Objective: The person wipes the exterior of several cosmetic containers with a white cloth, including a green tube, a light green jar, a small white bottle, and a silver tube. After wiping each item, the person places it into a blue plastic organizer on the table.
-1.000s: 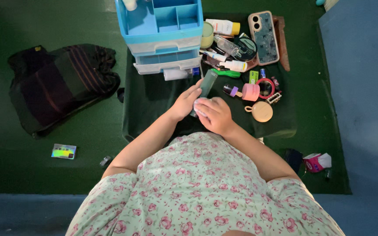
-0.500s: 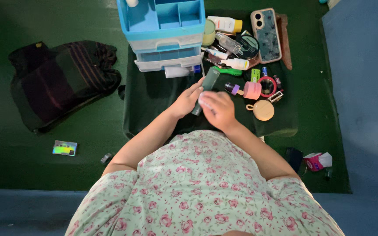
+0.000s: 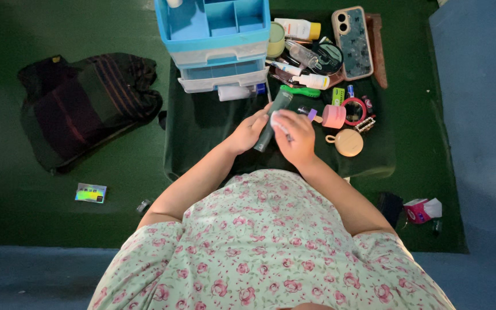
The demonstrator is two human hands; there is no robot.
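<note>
My left hand holds a slim dark green tube slanted over a low table draped in dark green cloth. My right hand presses a small white wad against the side of the tube, fingers closed on it. Both hands meet just in front of a blue and white drawer organiser.
Right of my hands lie a pink jar, a round tan compact, a small red-rimmed mirror, a phone in a patterned case and several bottles. A dark striped cloth and a shiny card lie on the green floor at left.
My right hand has slid up the tube with the white wad, from near its lower end toward its middle. The left hand keeps its hold; the view shifted slightly.
</note>
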